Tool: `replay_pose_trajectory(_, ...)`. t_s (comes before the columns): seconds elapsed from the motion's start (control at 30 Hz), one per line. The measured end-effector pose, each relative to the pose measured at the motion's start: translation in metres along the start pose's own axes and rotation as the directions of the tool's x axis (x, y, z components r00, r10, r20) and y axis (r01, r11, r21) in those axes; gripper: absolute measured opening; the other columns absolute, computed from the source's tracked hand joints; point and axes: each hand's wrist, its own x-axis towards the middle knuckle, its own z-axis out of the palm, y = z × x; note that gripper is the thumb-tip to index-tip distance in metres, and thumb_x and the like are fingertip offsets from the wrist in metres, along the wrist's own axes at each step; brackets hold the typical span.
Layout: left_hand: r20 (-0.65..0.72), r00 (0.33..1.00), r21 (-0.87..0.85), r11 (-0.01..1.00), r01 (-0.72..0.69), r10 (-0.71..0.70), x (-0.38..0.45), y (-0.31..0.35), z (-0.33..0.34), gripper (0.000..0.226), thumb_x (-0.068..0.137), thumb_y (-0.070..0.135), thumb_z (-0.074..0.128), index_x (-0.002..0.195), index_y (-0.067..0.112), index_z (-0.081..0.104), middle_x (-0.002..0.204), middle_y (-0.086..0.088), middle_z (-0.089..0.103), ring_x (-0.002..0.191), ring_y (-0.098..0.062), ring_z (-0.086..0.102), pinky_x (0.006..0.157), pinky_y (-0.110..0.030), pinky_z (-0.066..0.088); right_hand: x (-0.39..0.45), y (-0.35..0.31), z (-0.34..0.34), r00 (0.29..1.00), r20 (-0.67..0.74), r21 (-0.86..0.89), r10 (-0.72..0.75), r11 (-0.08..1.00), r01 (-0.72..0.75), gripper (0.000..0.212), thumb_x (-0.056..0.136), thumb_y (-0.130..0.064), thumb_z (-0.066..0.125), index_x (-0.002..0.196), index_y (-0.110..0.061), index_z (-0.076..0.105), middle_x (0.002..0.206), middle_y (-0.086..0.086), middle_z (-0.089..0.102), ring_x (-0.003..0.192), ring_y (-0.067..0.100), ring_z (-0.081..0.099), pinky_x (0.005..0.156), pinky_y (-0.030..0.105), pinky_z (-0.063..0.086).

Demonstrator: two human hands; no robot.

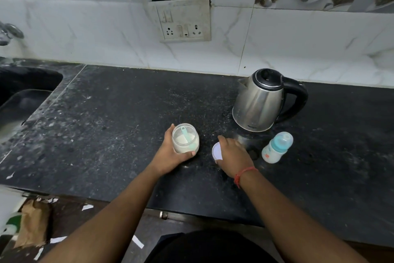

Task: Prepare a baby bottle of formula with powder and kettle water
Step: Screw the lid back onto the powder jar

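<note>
Far left: sink [25, 96] recessed into the black stone counter [106, 134]; a tap [10, 33] projects from the tiled wall above it. Brown paper bag [34, 222] on the floor below the counter edge.

Centre-left: left hand [170, 154] wrapped around an open glass jar [185, 141], thumb on the near side, fingers curled around the far-left side. Jar stands upright on the counter, part-filled with white powder [183, 140]; a teal scoop [186, 138] leans inside, handle toward the rim.

Centre: socket plate [183, 20] on the wall, hanging slightly askew.

Centre-right: right hand [233, 155] palm-down over a white round lid [217, 151], which lies just right of the jar. Fingers bent over the lid's right side; whether they pinch it or merely rest on it cannot be told. Red thread bracelet [243, 174] on that wrist.

Right: steel kettle [260, 102], black lid closed, handle pointing right, standing behind the hand. Baby bottle [276, 147] with teal cap fitted stands near the kettle's front right, apart from both hands; contents cannot be told.
</note>
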Motion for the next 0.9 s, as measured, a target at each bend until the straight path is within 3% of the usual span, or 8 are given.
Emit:
replay_pose_trajectory(0.07,-0.007,1.0,0.007,1.0,0.0,0.0,0.002,-0.001,0.0,0.104,0.076,0.015,0.09,0.153,0.016,0.02,0.133,0.029,0.042,0.122,0.008,0.05,0.107,-0.014,0.036,-0.002,0.0,-0.001,1.0,-0.021,0.045,0.0,0.999,0.001,0.076,0.086,-0.036,0.07,0.15,-0.019,0.032,0.137,0.01,0.053,0.128,0.03,0.048,0.109,0.039,0.04)
replay_pose_trajectory(0.2,-0.047,0.999,0.008,1.0,-0.021,0.021,0.004,0.002,0.003,0.085,0.074,0.013,0.091,0.133,0.023,0.03,0.127,0.017,0.052,0.106,0.024,0.051,0.087,0.0,0.04,-0.008,0.001,-0.009,0.999,-0.044,0.155,0.007,0.988,0.0,0.077,0.086,-0.036,0.07,0.152,-0.023,0.032,0.138,0.009,0.05,0.129,0.029,0.047,0.107,0.039,0.041)
replay_pose_trajectory(0.4,-0.086,0.996,-0.053,0.998,-0.035,0.03,-0.003,0.014,0.02,0.095,0.055,0.046,0.088,0.13,0.029,0.032,0.125,0.02,0.053,0.106,0.019,0.055,0.09,-0.013,0.043,-0.019,0.005,-0.036,0.993,-0.041,0.493,0.113,0.867,-0.078,0.072,0.082,-0.027,0.072,0.147,-0.033,0.044,0.126,0.003,0.038,0.115,0.019,0.05,0.099,0.023,0.037)
replay_pose_trajectory(0.53,-0.1,0.993,-0.077,0.994,-0.075,0.067,-0.007,0.022,0.043,0.093,0.056,0.046,0.09,0.13,0.032,0.034,0.131,0.01,0.055,0.119,0.0,0.057,0.102,-0.026,0.048,-0.024,0.013,-0.063,0.975,-0.059,0.685,0.216,0.719,-0.118,0.048,0.079,-0.027,0.076,0.123,-0.032,0.057,0.121,0.0,0.037,0.102,0.011,0.053,0.086,0.013,0.039)
replay_pose_trajectory(0.6,-0.099,0.992,-0.073,0.993,-0.092,0.084,-0.008,0.029,0.054,0.093,0.058,0.043,0.091,0.131,0.034,0.035,0.134,0.008,0.056,0.123,-0.007,0.057,0.107,-0.034,0.048,-0.026,0.02,-0.075,0.955,-0.117,0.75,0.273,0.655,-0.095,0.038,0.079,-0.027,0.078,0.109,-0.025,0.055,0.117,-0.002,0.039,0.095,0.005,0.052,0.076,0.007,0.037)
replay_pose_trajectory(0.67,-0.106,0.989,-0.071,0.991,-0.113,0.105,-0.008,0.038,0.065,0.093,0.059,0.041,0.092,0.133,0.034,0.035,0.135,0.007,0.056,0.125,-0.009,0.056,0.11,-0.039,0.047,-0.028,0.027,-0.084,0.941,-0.179,0.775,0.286,0.63,-0.044,0.035,0.079,-0.026,0.08,0.098,-0.018,0.051,0.114,-0.002,0.041,0.096,0.002,0.05,0.077,0.005,0.036)
replay_pose_trajectory(0.77,-0.116,0.983,-0.07,0.986,-0.151,0.143,-0.007,0.053,0.08,0.09,0.06,0.039,0.093,0.131,0.039,0.037,0.135,0.006,0.055,0.125,-0.013,0.058,0.108,-0.046,0.049,-0.031,0.033,-0.094,0.949,-0.274,0.751,0.157,0.651,0.109,0.036,0.077,-0.019,0.083,0.088,-0.012,0.049,0.119,-0.001,0.047,0.107,0.006,0.052,0.086,0.001,0.033)
replay_pose_trajectory(0.9,-0.118,0.976,-0.046,0.981,-0.189,0.182,-0.005,0.07,0.095,0.09,0.061,0.041,0.094,0.129,0.05,0.036,0.137,0.008,0.052,0.127,-0.018,0.056,0.104,-0.048,0.051,-0.033,0.039,-0.1,0.931,-0.356,0.63,-0.087,0.714,0.307,0.041,0.074,-0.017,0.086,0.091,-0.012,0.049,0.134,-0.002,0.05,0.124,0.007,0.049,0.098,0.011,0.036)
